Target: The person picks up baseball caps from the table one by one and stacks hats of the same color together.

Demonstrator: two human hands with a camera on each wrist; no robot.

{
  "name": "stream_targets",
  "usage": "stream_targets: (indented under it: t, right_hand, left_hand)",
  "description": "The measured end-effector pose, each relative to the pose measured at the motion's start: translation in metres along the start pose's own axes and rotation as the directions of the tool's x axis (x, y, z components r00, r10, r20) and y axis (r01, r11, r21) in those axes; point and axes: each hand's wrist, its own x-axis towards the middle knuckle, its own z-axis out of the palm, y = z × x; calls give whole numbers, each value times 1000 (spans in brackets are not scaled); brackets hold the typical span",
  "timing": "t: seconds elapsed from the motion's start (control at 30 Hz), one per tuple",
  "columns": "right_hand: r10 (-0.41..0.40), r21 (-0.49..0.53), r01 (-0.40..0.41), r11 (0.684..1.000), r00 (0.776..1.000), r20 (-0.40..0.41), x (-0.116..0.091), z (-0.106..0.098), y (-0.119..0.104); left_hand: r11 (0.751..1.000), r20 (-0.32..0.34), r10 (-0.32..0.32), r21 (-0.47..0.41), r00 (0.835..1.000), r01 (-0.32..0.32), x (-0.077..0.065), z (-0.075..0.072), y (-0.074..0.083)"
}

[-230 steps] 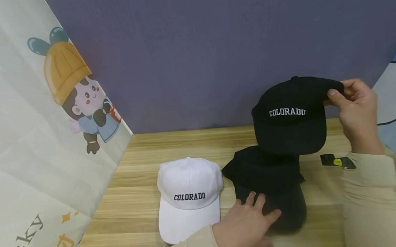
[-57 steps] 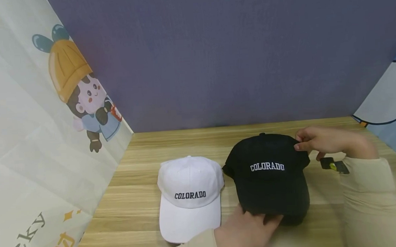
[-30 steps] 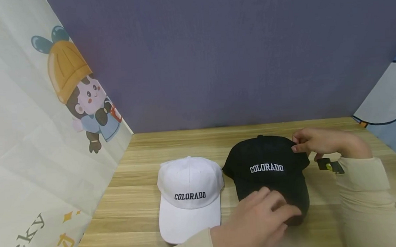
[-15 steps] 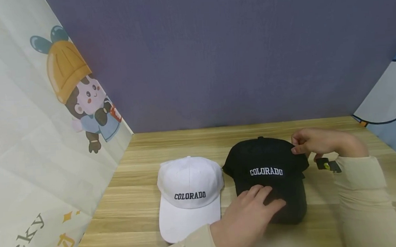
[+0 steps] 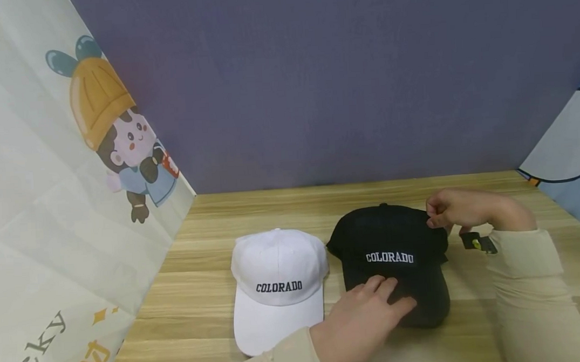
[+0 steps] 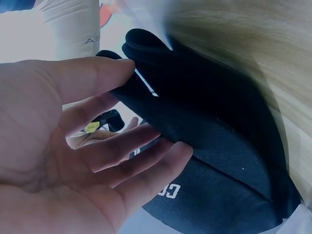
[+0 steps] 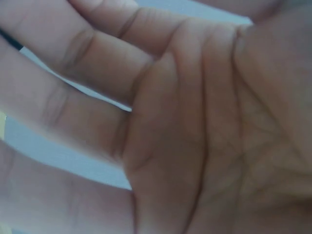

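A black cap (image 5: pixel 386 231) with white COLORADO lettering sits over another black cap (image 6: pixel 195 70), which is mostly hidden beneath it in the head view; their brims show one behind the other in the left wrist view. My left hand (image 5: pixel 361 321) lies over the front brim, its fingers loosely extended and touching it, the thumb (image 6: pixel 109 75) at the brim edge. My right hand (image 5: pixel 466 208) pinches the upper cap's right side edge with thumb and fingertips. The right wrist view shows mostly the palm (image 7: pixel 170 131), with the grip out of frame.
A white cap (image 5: pixel 279 268) with black COLORADO lettering lies just left of the black caps on the wooden table (image 5: pixel 197 293). A dark panel (image 5: pixel 315 88) stands behind the table, with printed sheets (image 5: pixel 23 187) along the sides. A black strap (image 5: pixel 477 243) is at the right cuff.
The upper black cap has come down over the lower one and settled slightly further. The left hand lifted from the front edge and now lies on the brim. The white cap has stayed put.
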Motion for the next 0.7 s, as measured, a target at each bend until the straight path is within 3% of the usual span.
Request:
stream_targets:
  t: [0.37,0.7]
  right_hand:
    - [12,42,-12,999,1000,-1,0,1,-3]
    - [-2,50,3,999,1000,-15,1,2,-4]
  left_hand:
    - [1000,62,18,19,998,-19,-1,4,1]
    - [999,50,32,13,998,-33,-1,9,2]
